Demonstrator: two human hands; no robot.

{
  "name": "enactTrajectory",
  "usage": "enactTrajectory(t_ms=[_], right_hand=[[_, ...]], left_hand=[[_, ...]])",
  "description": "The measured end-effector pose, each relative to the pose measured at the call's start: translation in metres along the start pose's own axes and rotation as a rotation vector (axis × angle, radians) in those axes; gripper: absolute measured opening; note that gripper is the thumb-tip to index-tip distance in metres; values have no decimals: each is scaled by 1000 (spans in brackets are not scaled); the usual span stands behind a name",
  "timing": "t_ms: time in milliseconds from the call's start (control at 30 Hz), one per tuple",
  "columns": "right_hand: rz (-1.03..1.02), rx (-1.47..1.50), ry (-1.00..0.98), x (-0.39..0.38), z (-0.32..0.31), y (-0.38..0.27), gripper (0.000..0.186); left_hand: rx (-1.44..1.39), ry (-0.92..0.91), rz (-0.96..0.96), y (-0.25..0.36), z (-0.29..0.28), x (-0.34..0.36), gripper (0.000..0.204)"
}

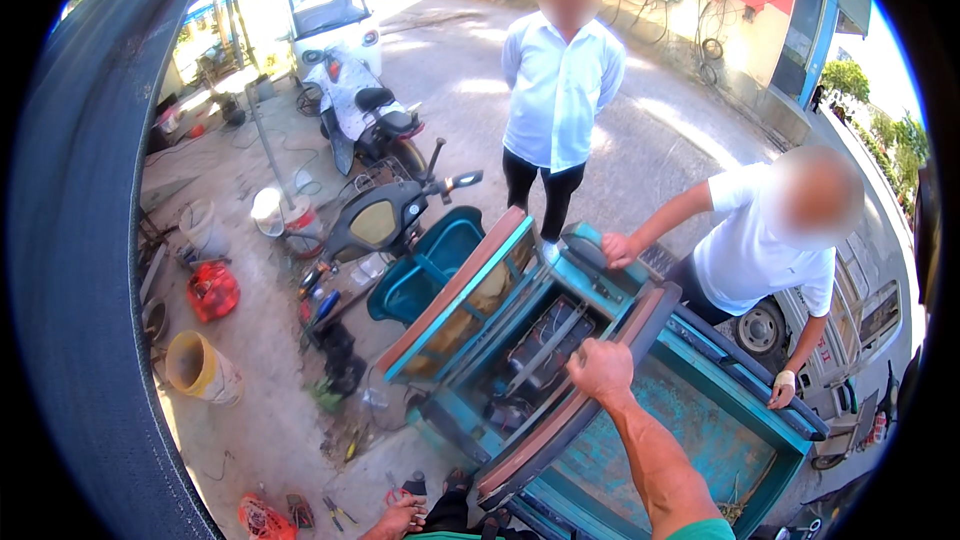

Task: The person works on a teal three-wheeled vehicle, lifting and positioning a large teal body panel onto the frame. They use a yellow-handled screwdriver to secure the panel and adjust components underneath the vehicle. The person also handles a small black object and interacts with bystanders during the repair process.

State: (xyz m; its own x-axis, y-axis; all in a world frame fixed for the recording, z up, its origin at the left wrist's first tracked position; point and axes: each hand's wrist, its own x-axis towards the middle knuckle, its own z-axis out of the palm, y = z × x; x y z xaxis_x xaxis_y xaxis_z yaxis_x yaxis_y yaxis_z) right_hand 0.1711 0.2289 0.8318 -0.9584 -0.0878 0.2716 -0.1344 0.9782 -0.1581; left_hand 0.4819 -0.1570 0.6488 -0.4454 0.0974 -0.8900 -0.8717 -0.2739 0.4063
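My right hand (600, 368) is closed on the padded top rail (572, 408) of a teal three-wheeled cart, whose rusty cargo bed (670, 440) lies below my forearm. Left of that rail, a raised seat panel (450, 300) exposes a compartment with a dark battery-like box (545, 340) and wires. My left hand (400, 518) is low at the bottom edge, fingers loosely bent and apart, seemingly empty. At the right, a co-worker (760, 230) in a white T-shirt has hands on the cart's front frame and side rail; one wrist is bandaged.
Another person (560, 100) stands beyond the cart on pavement. Parked scooters (365, 115), a small white vehicle (335, 50) and buckets (200, 370) are at the left, with loose tools (335, 510) on the ground. A dark sheet (80, 240) hangs along the far left; another vehicle (860, 310) stands at right.
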Motion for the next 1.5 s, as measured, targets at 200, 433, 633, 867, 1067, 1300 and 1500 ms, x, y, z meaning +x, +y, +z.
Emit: enactTrajectory(t_ms=[200,433,633,867,1067,1300,1500], right_hand=[[12,-3,-2,-2,-2,3,21],[4,7,-2,-1,2,4,20],[14,1,4,-1,-2,1,20],[10,-1,5,-1,-4,-1,20],[24,20,-33,0,-7,-3,22],[22,14,-8,-2,-2,0,20],[25,20,-15,-1,-7,-4,19]], left_hand=[[48,-48,50,-3,-8,2,26],[62,4,-31,8,-2,-6,28],[-103,-96,-79,10,0,2,39],[-90,-164,-14,27,16,-2,26],[-180,-230,4,-23,-28,68,19],[-302,-274,-87,16,3,40,8],[-211,-272,-42,7,5,46,14]])
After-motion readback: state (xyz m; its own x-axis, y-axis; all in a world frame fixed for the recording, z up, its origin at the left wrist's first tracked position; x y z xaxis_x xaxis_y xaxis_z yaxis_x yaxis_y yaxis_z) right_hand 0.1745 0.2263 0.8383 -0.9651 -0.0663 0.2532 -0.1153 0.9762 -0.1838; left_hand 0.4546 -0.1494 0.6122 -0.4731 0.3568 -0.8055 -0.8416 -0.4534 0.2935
